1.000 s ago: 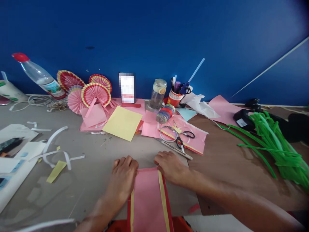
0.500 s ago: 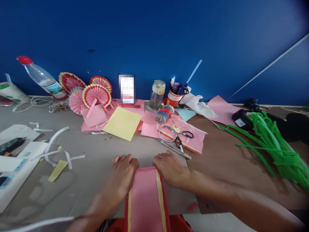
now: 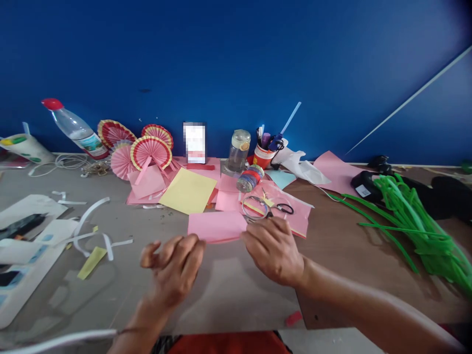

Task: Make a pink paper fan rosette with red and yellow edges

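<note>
Left hand (image 3: 175, 270) pinches near-left corner of pink paper sheet (image 3: 217, 226); right hand (image 3: 275, 251), knuckles curled, grips its right end. Sheet is over desk (image 3: 221, 295), just nearside of yellow paper square (image 3: 189, 191).

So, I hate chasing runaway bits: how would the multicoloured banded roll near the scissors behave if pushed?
The banded roll looks apt to roll, being round and lying on its side. Pushed back, it could bump the clear bottle standing just behind. The pink paper under it might shift too, looking thin and loose.
</note>
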`<state>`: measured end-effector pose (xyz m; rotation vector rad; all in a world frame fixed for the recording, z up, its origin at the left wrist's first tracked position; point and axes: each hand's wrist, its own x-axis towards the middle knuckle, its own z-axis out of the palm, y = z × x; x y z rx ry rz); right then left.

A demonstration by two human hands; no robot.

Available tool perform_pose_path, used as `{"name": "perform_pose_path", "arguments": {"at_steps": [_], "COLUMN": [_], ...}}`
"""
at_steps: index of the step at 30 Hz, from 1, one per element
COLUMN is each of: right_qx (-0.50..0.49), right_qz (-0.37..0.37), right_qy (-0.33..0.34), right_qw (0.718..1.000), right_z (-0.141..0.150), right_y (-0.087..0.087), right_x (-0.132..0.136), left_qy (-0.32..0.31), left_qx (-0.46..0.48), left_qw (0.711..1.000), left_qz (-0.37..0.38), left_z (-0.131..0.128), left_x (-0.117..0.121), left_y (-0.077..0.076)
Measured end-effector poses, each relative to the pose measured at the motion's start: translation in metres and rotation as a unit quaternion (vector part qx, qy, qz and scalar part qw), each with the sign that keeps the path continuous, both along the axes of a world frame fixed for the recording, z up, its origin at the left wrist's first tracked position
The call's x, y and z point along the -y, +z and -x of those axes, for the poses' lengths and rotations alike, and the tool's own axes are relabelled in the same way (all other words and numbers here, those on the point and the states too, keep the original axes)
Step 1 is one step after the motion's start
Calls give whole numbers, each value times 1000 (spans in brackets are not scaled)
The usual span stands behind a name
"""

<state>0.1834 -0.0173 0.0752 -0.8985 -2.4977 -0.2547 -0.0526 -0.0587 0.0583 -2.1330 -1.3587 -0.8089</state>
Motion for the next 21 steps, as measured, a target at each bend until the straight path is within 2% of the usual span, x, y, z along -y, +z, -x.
{"name": "perform_pose_path", "arguments": {"at_steps": [3, 5, 9, 14, 21], "right_qx": [9, 16, 32, 59, 90], "right_qz": [36, 63, 109, 219, 352], "right_qy": [28, 41, 59, 34, -8], "right_qw": [999, 997, 992, 973, 932], "right_z": [-1, 0, 3, 6, 7], "right_y": [-29, -45, -64, -68, -56], "right_x": [23, 36, 51, 55, 52], "left_qy": [-23, -45, -66, -64, -70], "left_qx": [40, 57, 52, 51, 77], "left_qw": [989, 978, 967, 952, 929], "left_qz": [140, 198, 241, 295, 355], "left_z": [3, 3, 2, 2, 11], "left_x": [24, 37, 50, 53, 59], "left_y": [-29, -43, -52, -50, -56]}}
